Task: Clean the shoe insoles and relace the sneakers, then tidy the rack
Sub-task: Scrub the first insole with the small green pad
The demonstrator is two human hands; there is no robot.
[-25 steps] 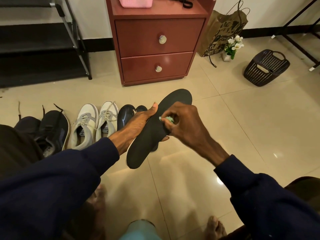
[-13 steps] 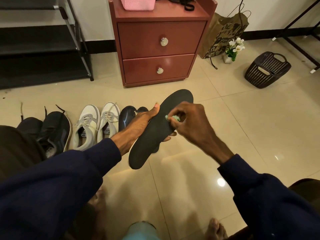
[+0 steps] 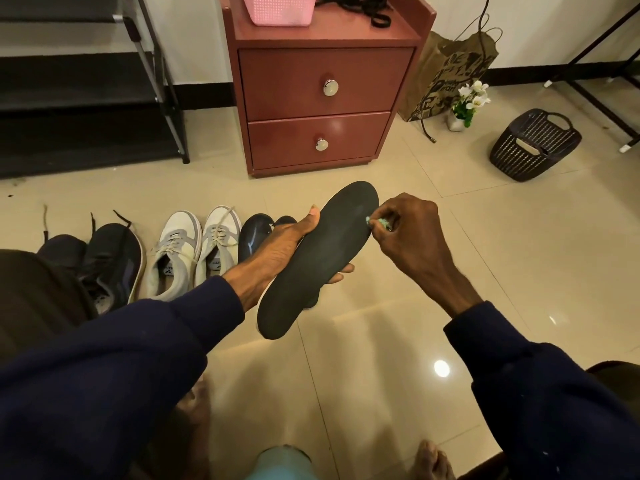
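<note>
My left hand (image 3: 277,251) holds a black insole (image 3: 322,258) from underneath, thumb on its left edge, toe end pointing away from me. My right hand (image 3: 412,237) pinches a small pale green brush or cloth (image 3: 375,221) against the insole's right edge near the toe. On the floor to the left stand dark sneakers (image 3: 107,265) with loose laces, grey-white sneakers (image 3: 194,251) and a pair of black shoes (image 3: 254,235), partly hidden by my left hand. The black shoe rack (image 3: 86,95) stands at the far left.
A red two-drawer cabinet (image 3: 322,95) stands ahead, with a pink basket (image 3: 280,8) and black laces (image 3: 360,8) on top. A paper bag (image 3: 450,77), a small flower pot (image 3: 467,105) and a dark plastic basket (image 3: 535,145) sit at the right. My bare feet are below.
My right hand has slid the green cleaning piece from the insole's middle up toward its toe end and right edge. My left hand keeps holding the insole in place.
</note>
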